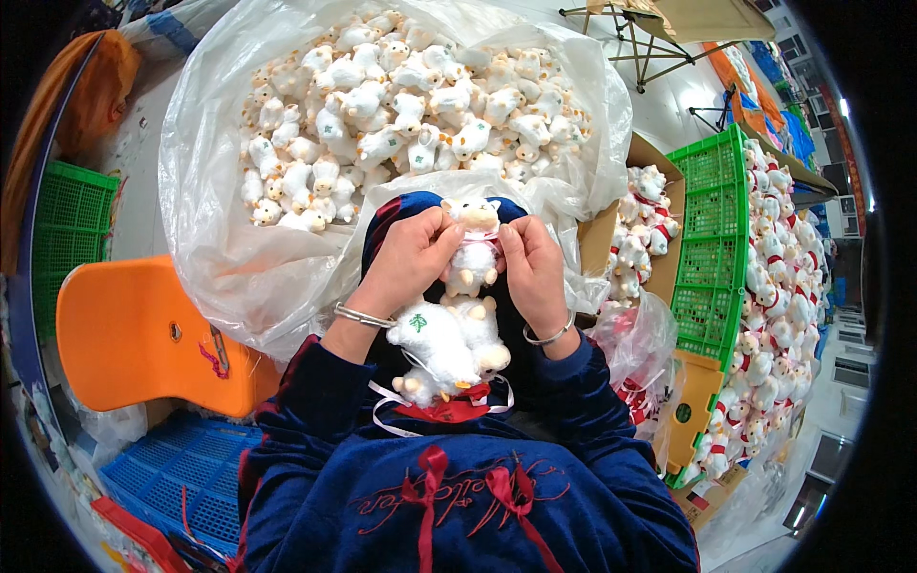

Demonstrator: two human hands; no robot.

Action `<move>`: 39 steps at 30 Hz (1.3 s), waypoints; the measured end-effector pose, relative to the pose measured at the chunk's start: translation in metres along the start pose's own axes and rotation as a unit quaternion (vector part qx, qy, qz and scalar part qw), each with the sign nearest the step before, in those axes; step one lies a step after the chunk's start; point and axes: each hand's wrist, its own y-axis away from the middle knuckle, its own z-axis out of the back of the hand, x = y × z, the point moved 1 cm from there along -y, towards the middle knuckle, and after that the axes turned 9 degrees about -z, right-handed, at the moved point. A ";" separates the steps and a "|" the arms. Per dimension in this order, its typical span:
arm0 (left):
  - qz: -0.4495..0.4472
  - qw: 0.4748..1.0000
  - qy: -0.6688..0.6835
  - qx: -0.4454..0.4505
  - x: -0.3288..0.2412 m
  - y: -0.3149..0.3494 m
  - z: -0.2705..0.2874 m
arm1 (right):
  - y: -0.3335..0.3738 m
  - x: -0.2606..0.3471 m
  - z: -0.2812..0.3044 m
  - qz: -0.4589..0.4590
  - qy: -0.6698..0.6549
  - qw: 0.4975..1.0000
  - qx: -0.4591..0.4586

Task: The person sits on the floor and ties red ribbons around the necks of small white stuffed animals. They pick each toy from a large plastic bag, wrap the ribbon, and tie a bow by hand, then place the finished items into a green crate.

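A small white plush animal [474, 263] with a cream muzzle is held up in front of me, a pale pink band round its neck. At its left side, my left hand [413, 258] pinches at the neck with thumb and forefinger. Opposite, my right hand [533, 272] pinches at the other side of the neck; its fingertips partly hide what they grip. In my lap, below both hands, rest more white plush animals [435, 344], one with a green mark. Under them lies a red cloth piece [444, 409] with a white ribbon [384, 411].
A clear plastic sheet [205, 191] ahead holds a heap of plush animals [401, 105]. To the left stands an orange chair [124, 334] with snips [220, 353] on it. On the right are a cardboard box [594, 244] and a green crate [707, 239] beside toys with red scarves [774, 315].
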 end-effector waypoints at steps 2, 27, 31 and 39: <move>0.028 1.000 0.005 0.004 -0.001 -0.003 0.000 | -0.001 0.004 0.000 -0.011 -0.013 1.000 0.008; -0.087 0.982 -0.163 -0.039 -0.007 -0.005 -0.012 | -0.006 0.000 -0.003 0.034 0.089 0.995 -0.034; -0.114 0.979 -0.162 -0.047 -0.002 -0.002 -0.012 | -0.005 0.000 -0.006 0.052 0.098 0.992 -0.058; -0.102 0.983 -0.151 -0.027 0.002 0.005 -0.009 | 0.002 -0.010 -0.005 0.009 0.019 0.999 -0.042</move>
